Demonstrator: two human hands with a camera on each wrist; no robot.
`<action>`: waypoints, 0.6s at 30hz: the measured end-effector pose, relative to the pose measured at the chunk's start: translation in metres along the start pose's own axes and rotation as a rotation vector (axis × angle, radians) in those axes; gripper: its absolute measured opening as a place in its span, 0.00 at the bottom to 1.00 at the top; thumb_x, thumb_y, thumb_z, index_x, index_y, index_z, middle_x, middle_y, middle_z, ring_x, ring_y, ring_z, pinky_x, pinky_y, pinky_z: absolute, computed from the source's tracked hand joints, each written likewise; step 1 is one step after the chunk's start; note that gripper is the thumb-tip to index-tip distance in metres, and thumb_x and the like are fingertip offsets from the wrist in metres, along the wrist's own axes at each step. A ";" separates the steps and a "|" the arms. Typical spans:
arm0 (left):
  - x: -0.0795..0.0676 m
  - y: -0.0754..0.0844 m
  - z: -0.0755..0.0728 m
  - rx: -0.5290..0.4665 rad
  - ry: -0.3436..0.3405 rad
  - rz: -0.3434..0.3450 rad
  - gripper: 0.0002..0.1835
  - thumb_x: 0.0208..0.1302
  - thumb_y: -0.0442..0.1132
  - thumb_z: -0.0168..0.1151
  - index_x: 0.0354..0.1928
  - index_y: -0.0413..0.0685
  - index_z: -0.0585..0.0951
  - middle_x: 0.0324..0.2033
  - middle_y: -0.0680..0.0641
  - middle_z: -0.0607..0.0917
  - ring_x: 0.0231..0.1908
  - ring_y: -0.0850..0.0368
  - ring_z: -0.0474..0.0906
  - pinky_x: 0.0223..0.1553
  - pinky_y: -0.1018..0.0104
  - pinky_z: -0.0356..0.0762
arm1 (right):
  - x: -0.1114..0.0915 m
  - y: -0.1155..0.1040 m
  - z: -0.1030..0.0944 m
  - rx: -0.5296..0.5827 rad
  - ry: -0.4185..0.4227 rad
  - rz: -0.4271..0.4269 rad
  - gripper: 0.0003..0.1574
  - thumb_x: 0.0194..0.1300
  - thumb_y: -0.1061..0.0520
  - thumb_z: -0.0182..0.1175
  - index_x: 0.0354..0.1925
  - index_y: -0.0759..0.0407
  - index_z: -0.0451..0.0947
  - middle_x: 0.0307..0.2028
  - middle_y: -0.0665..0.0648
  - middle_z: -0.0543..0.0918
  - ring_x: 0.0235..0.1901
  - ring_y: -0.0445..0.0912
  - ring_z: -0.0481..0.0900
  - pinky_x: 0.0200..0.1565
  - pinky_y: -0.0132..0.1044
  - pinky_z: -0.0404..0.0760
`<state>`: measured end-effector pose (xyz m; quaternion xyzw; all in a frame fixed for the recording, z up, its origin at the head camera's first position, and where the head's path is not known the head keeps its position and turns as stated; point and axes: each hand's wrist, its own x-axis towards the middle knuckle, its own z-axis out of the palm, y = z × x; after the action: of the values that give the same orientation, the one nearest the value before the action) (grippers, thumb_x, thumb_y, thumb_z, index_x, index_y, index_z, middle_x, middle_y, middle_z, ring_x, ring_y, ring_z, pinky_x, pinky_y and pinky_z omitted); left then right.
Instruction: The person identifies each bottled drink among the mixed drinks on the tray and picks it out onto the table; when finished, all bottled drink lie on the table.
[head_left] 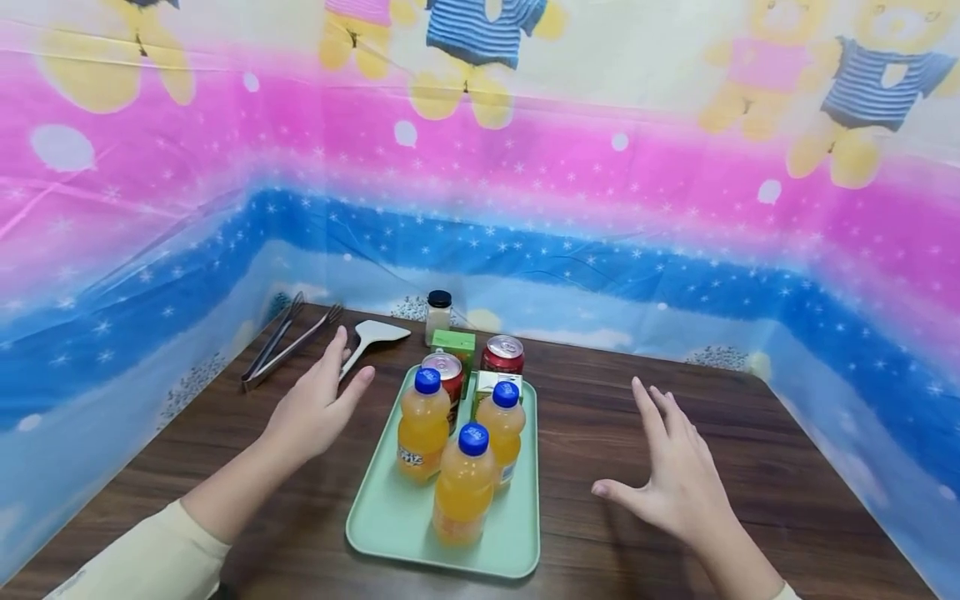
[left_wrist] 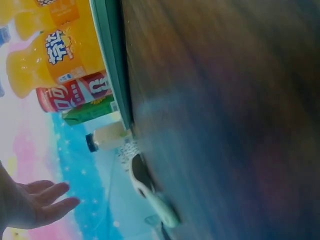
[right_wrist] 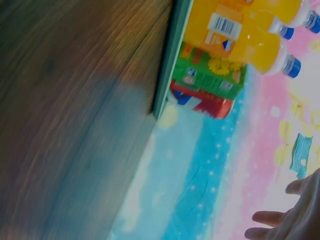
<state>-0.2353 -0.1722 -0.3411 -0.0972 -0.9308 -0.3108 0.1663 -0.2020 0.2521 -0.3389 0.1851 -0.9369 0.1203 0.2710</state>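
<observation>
The green tray [head_left: 390, 521] lies at lower centre, long axis running up the frame, between the left hand [head_left: 315, 408], seemingly nearer, and right hand [head_left: 675, 479], both with empty, outstretched fingers.

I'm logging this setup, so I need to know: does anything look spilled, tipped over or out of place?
Nothing stands out. The orange drink bottles, red cans and drink cartons all stand upright on the green tray, and no spill or damage shows.
</observation>
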 end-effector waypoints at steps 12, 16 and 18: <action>0.016 -0.010 0.025 -0.344 -0.308 -0.499 0.38 0.68 0.51 0.51 0.67 0.29 0.53 0.61 0.26 0.61 0.55 0.35 0.66 0.36 0.53 0.81 | 0.005 -0.035 0.005 0.428 0.046 -0.134 0.68 0.42 0.44 0.75 0.73 0.50 0.46 0.64 0.59 0.63 0.60 0.55 0.65 0.53 0.59 0.70; 0.020 -0.013 0.033 -0.401 -0.359 -0.591 0.34 0.69 0.46 0.51 0.65 0.28 0.54 0.57 0.27 0.65 0.53 0.35 0.68 0.34 0.53 0.82 | 0.006 -0.046 0.008 0.520 0.038 -0.141 0.64 0.44 0.45 0.74 0.71 0.49 0.50 0.61 0.56 0.67 0.58 0.54 0.69 0.48 0.56 0.75; 0.020 -0.013 0.035 -0.435 -0.380 -0.620 0.32 0.69 0.45 0.51 0.64 0.28 0.54 0.56 0.27 0.65 0.53 0.34 0.69 0.34 0.52 0.82 | 0.007 -0.052 0.009 0.549 0.029 -0.145 0.61 0.45 0.44 0.74 0.71 0.48 0.51 0.60 0.53 0.68 0.57 0.51 0.70 0.46 0.53 0.76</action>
<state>-0.2667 -0.1597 -0.3674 0.0989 -0.8429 -0.5116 -0.1341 -0.1900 0.2005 -0.3357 0.3162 -0.8496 0.3525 0.2323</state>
